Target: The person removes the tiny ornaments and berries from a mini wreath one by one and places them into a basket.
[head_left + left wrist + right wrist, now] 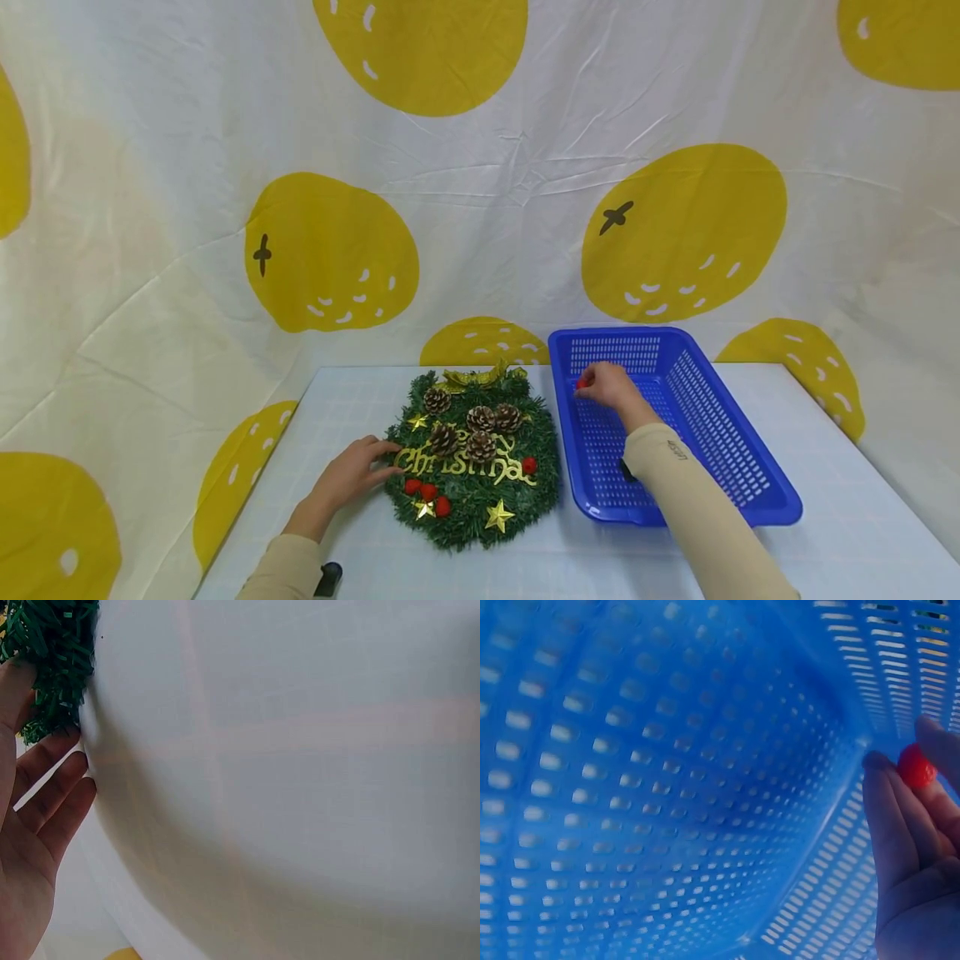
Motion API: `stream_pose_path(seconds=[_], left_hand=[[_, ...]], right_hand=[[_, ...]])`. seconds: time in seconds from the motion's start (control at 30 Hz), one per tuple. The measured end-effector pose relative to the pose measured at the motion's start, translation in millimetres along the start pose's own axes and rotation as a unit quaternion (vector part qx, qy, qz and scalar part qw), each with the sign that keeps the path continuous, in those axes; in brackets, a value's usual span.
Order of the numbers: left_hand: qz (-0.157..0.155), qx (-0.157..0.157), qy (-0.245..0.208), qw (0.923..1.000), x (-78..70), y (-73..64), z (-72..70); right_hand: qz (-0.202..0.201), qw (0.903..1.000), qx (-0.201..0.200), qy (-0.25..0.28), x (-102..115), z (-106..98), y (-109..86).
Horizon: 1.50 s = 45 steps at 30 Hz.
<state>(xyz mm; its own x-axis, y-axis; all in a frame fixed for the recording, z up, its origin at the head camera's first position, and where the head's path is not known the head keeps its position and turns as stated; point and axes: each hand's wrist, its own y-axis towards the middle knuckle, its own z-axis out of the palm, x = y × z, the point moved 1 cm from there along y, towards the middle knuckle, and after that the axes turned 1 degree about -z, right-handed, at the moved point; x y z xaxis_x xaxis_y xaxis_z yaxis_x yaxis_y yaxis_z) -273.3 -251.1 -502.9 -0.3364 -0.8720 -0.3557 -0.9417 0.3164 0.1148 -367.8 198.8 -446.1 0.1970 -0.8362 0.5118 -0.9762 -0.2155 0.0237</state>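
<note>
A green Christmas wreath (457, 525) lies on the table with pine cones, gold stars, gold lettering and red berries on it. At its left edge my left hand (356, 473) holds the greenery (64, 656) between thumb and fingers; the other fingers stretch out beneath it in the left wrist view. My right hand (609, 387) is inside the blue basket (750, 433), near its left wall. Between its thumb and fingertips it pinches a small red berry (917, 766), which shows only as a bit of red in the head view.
The basket has slotted walls and stands right of the wreath on a pale table (352, 575). A white cloth (480, 217) with large yellow fruit prints hangs behind and at both sides. A gold bow (480, 377) tops the wreath's far edge.
</note>
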Motion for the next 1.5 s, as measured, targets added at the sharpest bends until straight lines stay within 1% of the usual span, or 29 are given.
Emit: stream_pose_path(seconds=[0.07,0.17,0.3,0.43,0.57,0.7,0.77,0.9,1.0,1.1,1.2,1.3,1.43,1.5], left_hand=[[-0.001,0.000,0.000,1.0000,-0.2,-0.2,0.4],[-0.001,0.000,-0.003,1.0000,-0.4,-0.8,0.5],[0.001,0.001,-0.004,1.0000,0.2,-1.9,0.6],[0.001,0.001,-0.003,1.0000,1.4,-2.6,1.3],[-0.002,0.003,-0.002,1.0000,3.1,-2.9,2.6],[-0.009,0.003,-0.001,1.0000,4.4,-2.9,4.7],[-0.014,0.002,0.000,0.9999,4.2,-2.9,5.4],[-0.003,0.005,-0.002,1.0000,2.1,-2.3,4.4],[0.007,0.006,-0.002,1.0000,1.2,-1.0,2.6],[0.009,0.002,0.007,0.9999,1.5,0.7,0.9],[0.007,0.001,0.006,1.0000,2.0,1.8,-0.5],[0.006,0.002,0.002,1.0000,2.3,2.0,-1.3],[0.005,0.006,0.003,1.0000,3.1,1.9,-1.0],[0.003,0.006,0.006,1.0000,4.0,2.1,-0.5]], right_hand=[[0.000,0.9999,0.008,-0.011,-0.8,0.7,0.1],[-0.012,0.9994,0.020,-0.026,-1.7,2.3,0.6],[-0.029,0.9984,0.035,-0.032,-1.8,5.7,1.5],[-0.034,0.9978,0.047,-0.033,-0.7,8.4,1.3],[-0.028,0.9973,0.057,-0.036,3.7,3.5,-1.1],[-0.022,0.9980,0.050,-0.032,11.8,-6.2,-4.5],[-0.025,0.9986,0.040,-0.025,17.2,-11.8,-7.8],[-0.020,0.9994,0.024,-0.016,30.5,-23.9,-19.1],[-0.030,0.9994,0.013,-0.013,41.9,-31.1,-29.0],[-0.051,0.9987,-0.001,-0.007,56.3,-35.6,-40.0],[-0.072,0.9974,-0.010,0.004,73.2,-37.1,-52.5],[-0.081,0.9964,-0.017,0.019,89.6,-35.9,-65.1],[-0.091,0.9946,-0.025,0.044,108.5,-31.3,-80.4],[-0.102,0.9932,-0.026,0.050,116.0,-27.4,-87.1]])
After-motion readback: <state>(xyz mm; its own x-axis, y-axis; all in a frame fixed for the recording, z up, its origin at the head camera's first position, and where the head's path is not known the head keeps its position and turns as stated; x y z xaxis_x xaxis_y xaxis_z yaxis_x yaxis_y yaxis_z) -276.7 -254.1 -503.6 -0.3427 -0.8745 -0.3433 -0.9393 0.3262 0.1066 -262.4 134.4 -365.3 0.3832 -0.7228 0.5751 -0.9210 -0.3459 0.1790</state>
